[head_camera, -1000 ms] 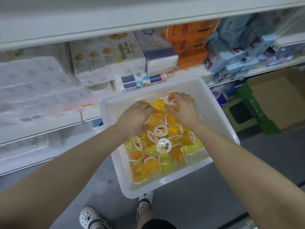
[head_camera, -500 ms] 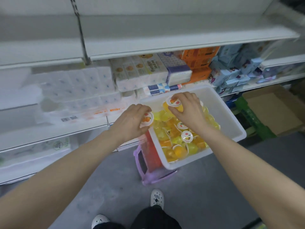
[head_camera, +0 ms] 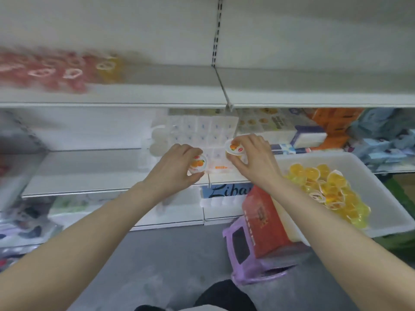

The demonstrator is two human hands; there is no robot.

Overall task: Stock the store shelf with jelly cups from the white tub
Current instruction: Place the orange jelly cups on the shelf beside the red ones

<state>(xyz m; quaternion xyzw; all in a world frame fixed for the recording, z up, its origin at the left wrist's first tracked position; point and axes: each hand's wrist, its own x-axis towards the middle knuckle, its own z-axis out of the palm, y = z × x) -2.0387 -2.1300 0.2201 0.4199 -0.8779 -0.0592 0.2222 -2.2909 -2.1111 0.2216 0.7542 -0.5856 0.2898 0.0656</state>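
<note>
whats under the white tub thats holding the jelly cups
The white plastic tub rests on a red cardboard box, which sits on a purple plastic stool. The right forearm and the tub itself hide whatever supports its far side.

A red box [head_camera: 261,223] lies on a purple stool [head_camera: 251,263] at 5 o'clock. Tissue packs [head_camera: 202,131] sit centre; orange packs [head_camera: 334,124] at 2 o'clock.

Single head view, looking forward-down at shelf [head_camera: 125,95], close range.
</note>
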